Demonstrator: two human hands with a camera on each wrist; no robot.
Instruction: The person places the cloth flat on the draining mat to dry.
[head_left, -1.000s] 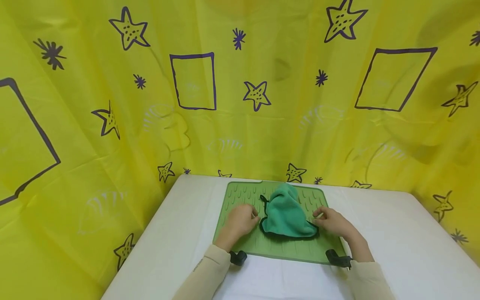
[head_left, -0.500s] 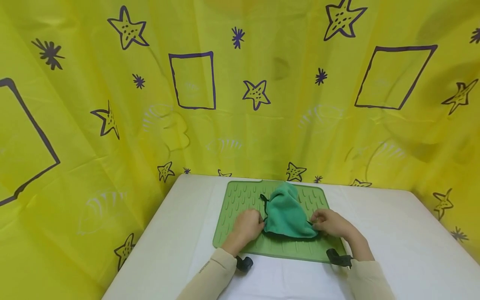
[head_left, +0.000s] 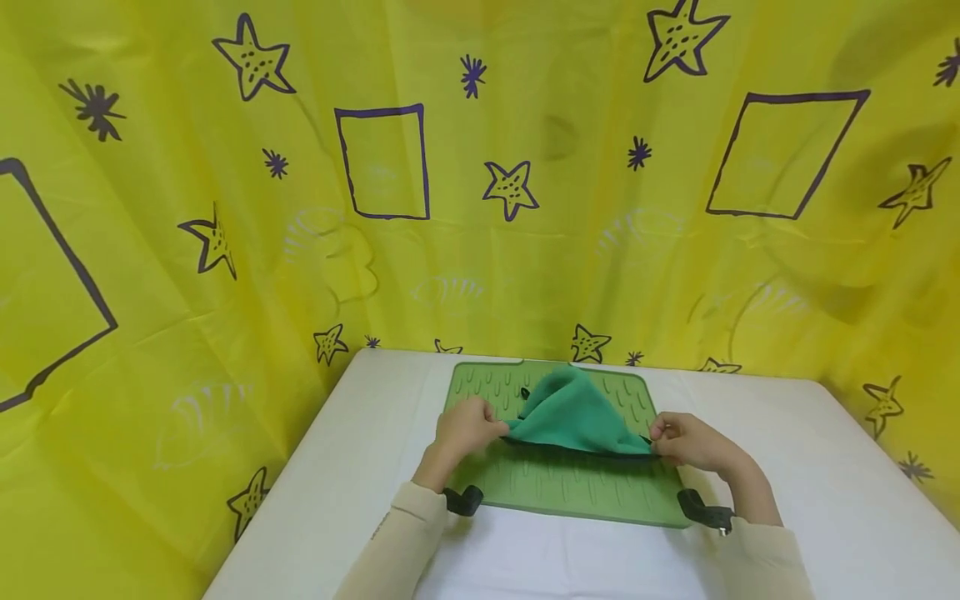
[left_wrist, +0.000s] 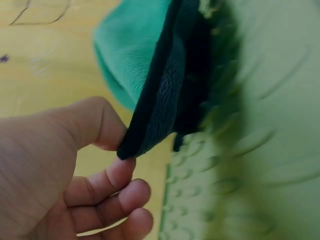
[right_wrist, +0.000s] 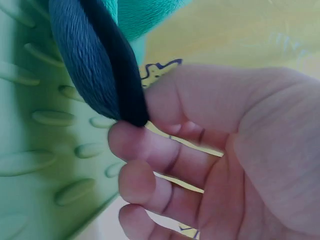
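A green cloth with a dark edging lies bunched over the mat, its near edge stretched and raised between both hands. At its left corner my left hand pinches the dark edge between thumb and index finger. My right hand pinches the opposite corner the same way. The left wrist view shows the cloth's greyish underside behind the black trim, the other fingers loosely bent below. From the right wrist view, the black-edged corner sits between thumb and fingertip. What lies under the cloth's peak is hidden.
A light green ridged mat lies under the cloth on a white table. A yellow curtain with star drawings hangs behind and at both sides. Dark camera mounts sit at the wrists.
Both hands have come to the cloth's near corners and taken hold of them. They have spread apart, lifting and stretching the near edge, which now hangs above the mat.
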